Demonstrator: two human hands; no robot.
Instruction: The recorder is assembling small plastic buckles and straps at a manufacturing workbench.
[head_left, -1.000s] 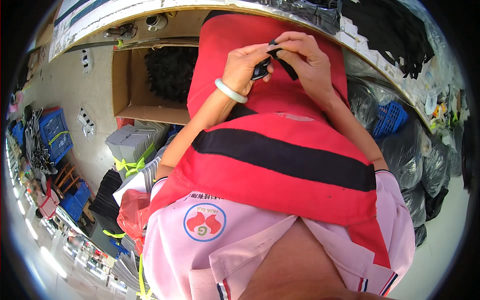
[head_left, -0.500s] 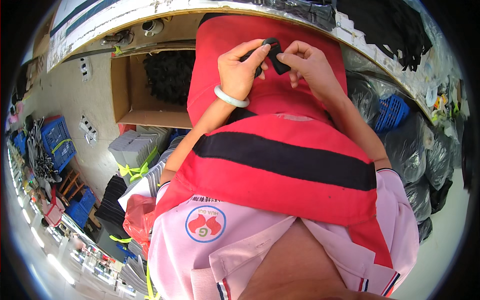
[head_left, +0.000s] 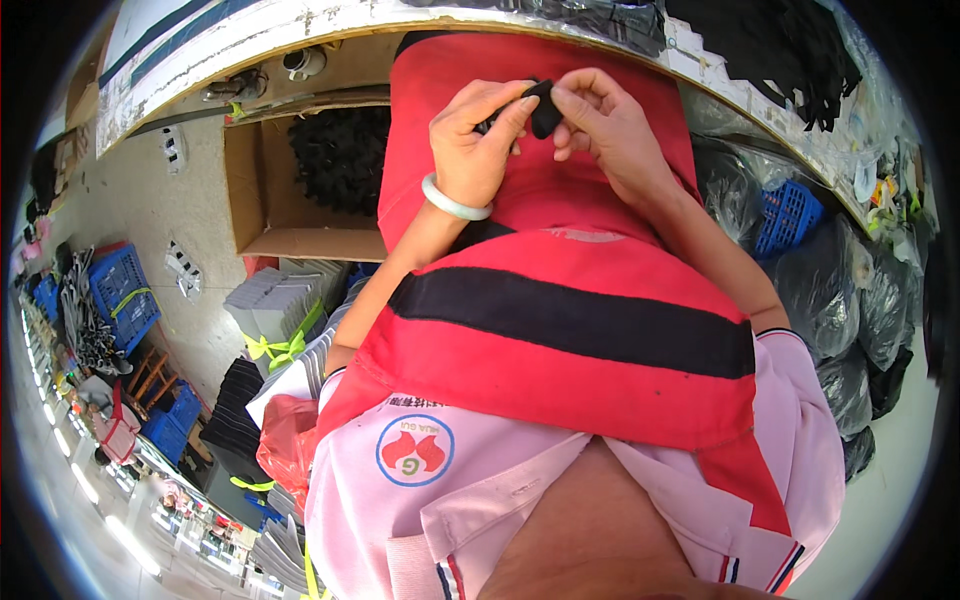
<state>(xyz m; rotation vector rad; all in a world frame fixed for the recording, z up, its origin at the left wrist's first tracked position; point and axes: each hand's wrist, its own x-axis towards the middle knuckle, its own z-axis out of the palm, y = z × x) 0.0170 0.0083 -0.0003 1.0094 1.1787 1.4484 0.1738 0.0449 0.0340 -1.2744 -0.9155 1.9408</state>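
Observation:
A small black strap-like piece (head_left: 545, 112) is held up between my two hands, over the red apron on my lap. My left hand (head_left: 472, 145), with a pale bangle at the wrist, pinches its left side between thumb and fingers. At its upper right edge, the thumb and forefinger of my right hand (head_left: 618, 130) close on it. Part of the piece is hidden inside the left fingers, so its full shape does not show.
To the left stands an open cardboard box (head_left: 310, 243) with a heap of black pieces (head_left: 340, 155). The white worktable (head_left: 400, 22) curves across the far side. Bundled grey stacks (head_left: 270, 305) sit near my left elbow. Dark plastic bags (head_left: 815, 290) and a blue basket (head_left: 787, 217) are at right.
The black piece has turned and its open loop no longer shows. My right hand has shifted slightly up and now pinches its upper edge. The left hand keeps its hold.

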